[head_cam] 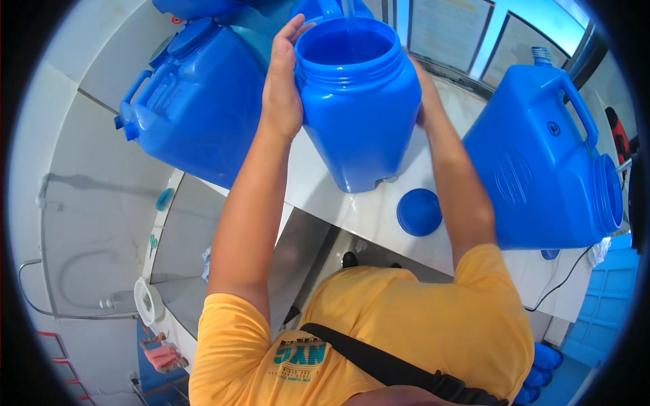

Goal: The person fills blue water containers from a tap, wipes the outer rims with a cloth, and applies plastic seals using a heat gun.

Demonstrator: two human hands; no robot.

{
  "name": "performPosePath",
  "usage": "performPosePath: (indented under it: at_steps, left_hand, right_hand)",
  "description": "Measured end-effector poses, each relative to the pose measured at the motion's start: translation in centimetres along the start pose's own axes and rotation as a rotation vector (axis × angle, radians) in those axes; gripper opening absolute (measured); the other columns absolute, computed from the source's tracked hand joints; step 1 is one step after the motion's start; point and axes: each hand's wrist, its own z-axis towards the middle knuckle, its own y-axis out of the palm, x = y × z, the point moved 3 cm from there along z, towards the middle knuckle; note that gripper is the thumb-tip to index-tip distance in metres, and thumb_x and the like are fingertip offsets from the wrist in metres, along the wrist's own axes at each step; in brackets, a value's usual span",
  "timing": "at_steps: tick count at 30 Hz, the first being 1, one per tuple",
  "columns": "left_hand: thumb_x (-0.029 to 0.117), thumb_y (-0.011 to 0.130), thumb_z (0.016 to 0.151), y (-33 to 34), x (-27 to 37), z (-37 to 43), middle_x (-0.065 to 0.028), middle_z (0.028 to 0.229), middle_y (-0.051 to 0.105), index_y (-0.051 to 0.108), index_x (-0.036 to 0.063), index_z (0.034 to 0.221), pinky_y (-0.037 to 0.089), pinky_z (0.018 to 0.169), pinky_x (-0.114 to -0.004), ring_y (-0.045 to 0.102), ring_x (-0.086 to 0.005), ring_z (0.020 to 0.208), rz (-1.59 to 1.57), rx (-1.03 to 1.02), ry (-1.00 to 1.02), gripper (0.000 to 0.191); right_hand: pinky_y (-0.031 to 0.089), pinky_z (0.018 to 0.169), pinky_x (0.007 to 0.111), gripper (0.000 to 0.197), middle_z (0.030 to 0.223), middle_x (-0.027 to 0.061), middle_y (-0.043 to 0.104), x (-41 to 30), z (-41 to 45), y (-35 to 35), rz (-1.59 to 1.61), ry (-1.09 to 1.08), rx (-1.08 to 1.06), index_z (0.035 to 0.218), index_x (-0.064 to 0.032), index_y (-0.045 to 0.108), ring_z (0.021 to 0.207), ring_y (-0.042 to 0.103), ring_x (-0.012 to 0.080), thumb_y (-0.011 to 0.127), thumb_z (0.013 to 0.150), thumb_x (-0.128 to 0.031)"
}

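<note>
A blue plastic water jug (358, 116) stands upright before me on the white tiled counter (325, 203), its wide threaded mouth uncapped. My left hand (283, 86) is pressed flat along its left side, fingers pointing up past the rim. On the opposite side my right hand (425, 94) holds the jug, with its fingers mostly hidden behind the wall. A clear stream or tube (348, 11) comes down into the mouth from above; I cannot tell which. Near my right forearm lies a round blue screw lid (419, 212).
Another blue jug (528, 157) rests at the right with an open wide mouth. To the left, a capped blue jug (198, 106) stands close to my left forearm. A white bowl (148, 301) sits at far left. A black cable (558, 284) hangs over the counter at right.
</note>
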Motion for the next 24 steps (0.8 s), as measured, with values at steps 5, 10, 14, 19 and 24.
performPosePath:
  at_steps: [5,10,14,19,24]
  left_hand:
    - [0.058,0.031,0.107,-0.8,0.2,-0.5,-0.019,0.148,0.049,0.035,0.0011,0.154,0.035,0.117,-0.037,0.047,-0.0272,0.137,-0.022,0.032,-0.024,0.073]
    - [0.063,0.033,0.104,-1.1,0.4,-0.9,-0.0181,0.144,0.054,0.035,0.0019,0.154,0.042,0.113,-0.04,0.054,-0.0284,0.131,-0.08,0.11,-0.095,0.079]
    - [0.07,0.032,0.101,-1.2,0.2,-1.0,-0.0176,0.141,0.058,0.034,0.0057,0.155,0.046,0.111,-0.042,0.058,-0.0305,0.129,-0.042,0.101,-0.135,0.084]
    - [0.066,0.033,0.104,-0.5,0.2,-0.3,-0.0182,0.143,0.055,0.037,-0.0036,0.151,0.042,0.113,-0.038,0.055,-0.0268,0.131,-0.051,0.031,0.009,0.084]
    - [0.062,0.037,0.104,1.6,1.9,-1.4,-0.0182,0.138,0.056,0.036,-0.0058,0.148,0.043,0.11,-0.038,0.057,-0.0257,0.127,-0.103,0.17,-0.041,0.081]
  right_hand:
    - [0.037,0.113,0.035,0.048,0.143,0.0196,0.055,-0.2,-13.3,3.3,-0.169,-0.312,0.165,0.149,0.0022,0.047,0.129,0.055,0.0261,0.05,0.108,-0.023]
    - [0.043,0.106,0.035,0.042,0.133,0.017,0.061,-10.5,-14.1,8.8,-0.742,-0.978,0.135,0.142,-0.0012,0.056,0.122,0.058,0.0244,0.05,0.108,-0.025]
    - [0.053,0.09,0.032,0.043,0.119,0.0145,0.069,-11.1,-7.1,7.8,-0.216,-0.562,-0.028,0.139,-0.0017,0.059,0.105,0.066,0.02,0.055,0.098,-0.017]
    - [0.044,0.106,0.034,0.045,0.129,0.0148,0.064,3.9,-6.2,0.5,-0.075,-0.208,0.059,0.141,-0.0017,0.056,0.122,0.058,0.0225,0.045,0.11,-0.033]
    - [0.04,0.111,0.033,0.047,0.135,0.0153,0.061,8.4,-16.3,1.1,-0.234,-0.137,0.306,0.142,0.0004,0.051,0.129,0.055,0.0247,0.053,0.107,-0.031]
